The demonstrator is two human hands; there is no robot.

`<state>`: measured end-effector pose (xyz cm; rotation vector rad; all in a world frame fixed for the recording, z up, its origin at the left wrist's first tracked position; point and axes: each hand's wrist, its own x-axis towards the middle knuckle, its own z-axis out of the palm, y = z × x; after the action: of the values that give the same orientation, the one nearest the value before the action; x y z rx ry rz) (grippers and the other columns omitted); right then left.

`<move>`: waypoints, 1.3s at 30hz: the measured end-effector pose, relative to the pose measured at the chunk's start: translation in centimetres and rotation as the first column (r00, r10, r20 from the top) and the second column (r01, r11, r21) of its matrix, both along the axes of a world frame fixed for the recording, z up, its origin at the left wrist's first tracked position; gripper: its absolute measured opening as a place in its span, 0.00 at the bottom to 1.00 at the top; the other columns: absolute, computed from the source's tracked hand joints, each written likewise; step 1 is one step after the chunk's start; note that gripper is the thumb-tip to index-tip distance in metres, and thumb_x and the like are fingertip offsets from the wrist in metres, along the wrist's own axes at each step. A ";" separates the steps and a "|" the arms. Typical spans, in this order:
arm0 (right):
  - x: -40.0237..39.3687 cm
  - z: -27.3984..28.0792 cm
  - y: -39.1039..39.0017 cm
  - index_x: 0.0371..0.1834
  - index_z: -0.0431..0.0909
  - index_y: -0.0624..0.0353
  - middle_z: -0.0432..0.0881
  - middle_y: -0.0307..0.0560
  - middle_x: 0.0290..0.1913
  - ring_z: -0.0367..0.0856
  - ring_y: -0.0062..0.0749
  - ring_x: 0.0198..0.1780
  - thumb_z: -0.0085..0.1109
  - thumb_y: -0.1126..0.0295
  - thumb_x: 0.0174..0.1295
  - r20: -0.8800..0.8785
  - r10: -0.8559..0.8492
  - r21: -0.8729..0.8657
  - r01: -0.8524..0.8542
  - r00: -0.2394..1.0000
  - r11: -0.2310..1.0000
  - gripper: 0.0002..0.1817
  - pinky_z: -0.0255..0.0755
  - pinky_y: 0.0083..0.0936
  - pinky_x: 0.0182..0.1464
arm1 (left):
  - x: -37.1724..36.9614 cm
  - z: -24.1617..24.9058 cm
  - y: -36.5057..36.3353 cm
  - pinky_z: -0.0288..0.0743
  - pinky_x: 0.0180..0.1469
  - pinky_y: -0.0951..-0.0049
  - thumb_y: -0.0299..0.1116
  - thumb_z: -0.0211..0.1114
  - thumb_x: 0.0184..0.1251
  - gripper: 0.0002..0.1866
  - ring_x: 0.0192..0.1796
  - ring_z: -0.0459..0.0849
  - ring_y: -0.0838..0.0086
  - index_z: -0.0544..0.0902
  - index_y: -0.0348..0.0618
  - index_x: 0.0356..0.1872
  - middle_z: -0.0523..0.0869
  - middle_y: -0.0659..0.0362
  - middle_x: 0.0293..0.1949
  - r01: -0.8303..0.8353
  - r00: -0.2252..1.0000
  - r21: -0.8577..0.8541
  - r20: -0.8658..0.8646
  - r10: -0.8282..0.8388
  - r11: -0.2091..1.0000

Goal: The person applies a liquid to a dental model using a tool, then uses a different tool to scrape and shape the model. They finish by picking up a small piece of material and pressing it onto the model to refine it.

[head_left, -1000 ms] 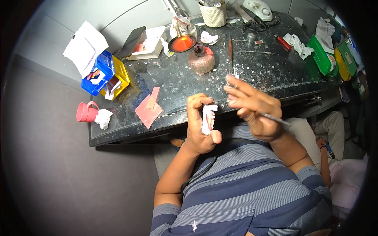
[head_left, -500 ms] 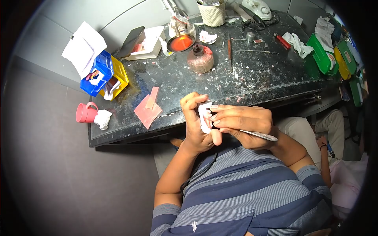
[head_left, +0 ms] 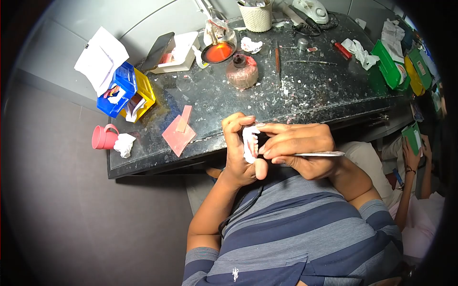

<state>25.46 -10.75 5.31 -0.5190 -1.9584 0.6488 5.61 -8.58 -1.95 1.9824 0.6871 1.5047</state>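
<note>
My left hand (head_left: 235, 155) is closed around a white plaster dental cast (head_left: 248, 144), its fingers curled over the top and the thumb at the lower edge. A row of white teeth with some pink wax lies along the cast's right side. In my right hand (head_left: 303, 143) is a slim carving tool (head_left: 327, 154), gripped like a pen, its pale handle sticking out to the right. The tool's tip is near the teeth, but the fingers partly hide it, so contact cannot be made out. Both hands are just in front of the bench edge.
On the dark bench (head_left: 210, 95) lie pink wax sheets (head_left: 179, 137), a spirit burner (head_left: 242, 74), a red-handled tool (head_left: 277, 59) and a white box (head_left: 183, 55). A pink mug (head_left: 104, 137) stands at the left corner. A co-worker's hands (head_left: 413, 155) hold a green item (head_left: 411, 138) at right.
My right hand has shifted slightly, bringing the tool handle nearer level and showing more of the teeth. The co-worker's hands have risen into view with the green item.
</note>
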 end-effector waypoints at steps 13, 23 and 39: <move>-0.4 -0.6 0.2 0.43 0.88 0.65 0.91 0.50 0.45 0.89 0.51 0.55 0.73 0.75 0.59 -0.020 -0.094 -0.010 0.094 0.995 0.996 0.10 0.82 0.40 0.59 | 0.1 -0.3 -0.1 0.70 0.62 0.64 0.78 0.58 0.61 0.53 0.56 0.73 0.67 0.66 0.33 0.65 0.66 0.51 0.57 0.037 0.997 -0.131 0.069 -0.028 0.991; -0.7 -0.5 0.0 0.43 0.88 0.65 0.91 0.49 0.45 0.88 0.51 0.57 0.72 0.75 0.60 -0.048 -0.077 -0.013 0.076 0.996 0.997 0.09 0.82 0.40 0.61 | 0.4 -0.9 -0.1 0.70 0.61 0.65 0.89 0.53 0.45 0.63 0.55 0.74 0.68 0.66 0.37 0.66 0.67 0.53 0.57 0.116 0.982 -0.190 0.169 -0.084 0.975; -0.9 -0.8 0.0 0.44 0.88 0.66 0.91 0.51 0.46 0.88 0.52 0.57 0.71 0.77 0.62 -0.081 0.041 -0.010 -0.042 0.996 0.999 0.09 0.81 0.42 0.63 | 0.8 -0.7 -0.6 0.72 0.61 0.64 0.90 0.56 0.33 0.67 0.55 0.74 0.69 0.66 0.38 0.64 0.69 0.55 0.54 0.179 0.947 -0.321 0.312 -0.074 0.930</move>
<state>24.61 -10.79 4.52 -0.4534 -1.8946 0.6968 6.45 -9.19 -2.63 1.4721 0.6303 1.4466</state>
